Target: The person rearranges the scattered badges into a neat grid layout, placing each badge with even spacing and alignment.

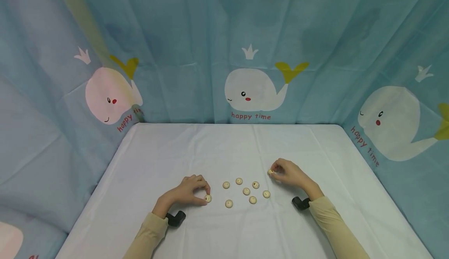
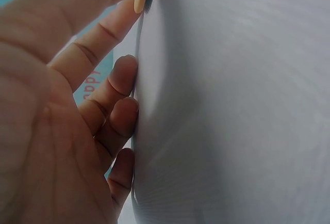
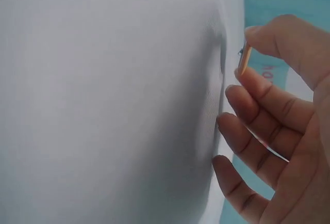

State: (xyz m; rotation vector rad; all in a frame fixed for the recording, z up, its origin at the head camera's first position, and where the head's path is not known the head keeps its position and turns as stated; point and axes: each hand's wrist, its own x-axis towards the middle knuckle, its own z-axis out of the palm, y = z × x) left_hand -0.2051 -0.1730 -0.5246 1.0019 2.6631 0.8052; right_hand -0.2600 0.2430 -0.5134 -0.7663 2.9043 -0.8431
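Note:
At the left of the group, my left hand point(image 1: 189, 190) pinches a small round wooden disc point(image 1: 208, 198) between thumb and index finger, close to the white cloth. Only a sliver of this disc point(image 2: 139, 1) shows in the left wrist view, behind the thumb; the other fingers rest loosely bent near the cloth. Farther back on the right, my right hand point(image 1: 289, 173) holds a second wooden disc point(image 1: 270, 171) by its edges. In the right wrist view that disc point(image 3: 245, 59) stands on edge between thumb and index fingertip, raised off the cloth.
Several similar discs point(image 1: 246, 191) lie scattered flat between the hands, one disc point(image 1: 229, 203) nearer the front. White cloth point(image 1: 224, 146) covers the table. Blue curtains point(image 1: 189, 91) with whale prints enclose the back and sides. A black wrist camera point(image 1: 176, 219) sits under the left wrist.

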